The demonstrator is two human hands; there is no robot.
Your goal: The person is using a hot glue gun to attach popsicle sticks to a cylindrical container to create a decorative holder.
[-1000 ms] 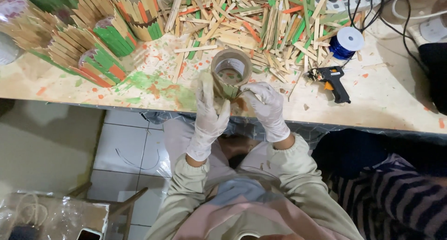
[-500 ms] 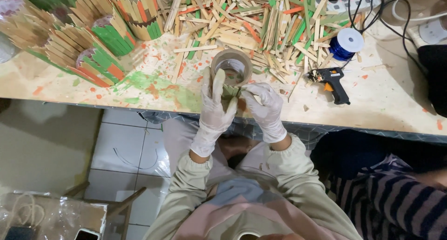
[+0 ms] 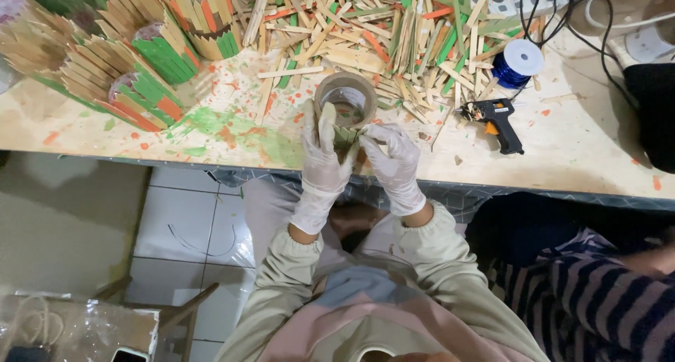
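Note:
Both my hands wear white gloves and meet at a brown cardboard tube (image 3: 346,98) standing near the table's front edge. My left hand (image 3: 322,166) presses a pale wooden stick (image 3: 327,123) flat against the tube's side. My right hand (image 3: 394,164) grips the tube's lower right side, where several green sticks are stuck on. A heap of plain, green and orange wooden sticks (image 3: 394,35) lies just behind the tube.
Finished stick-covered holders (image 3: 133,81) stand at the left. A black and orange glue gun (image 3: 494,119) lies to the right, beside a blue spool (image 3: 519,62) and black cables. The table (image 3: 232,133) is paint-stained. Another person in striped clothing (image 3: 598,292) sits at the right.
My left hand has slid slightly along the stick on the tube; the tube and my right hand stay about where they were.

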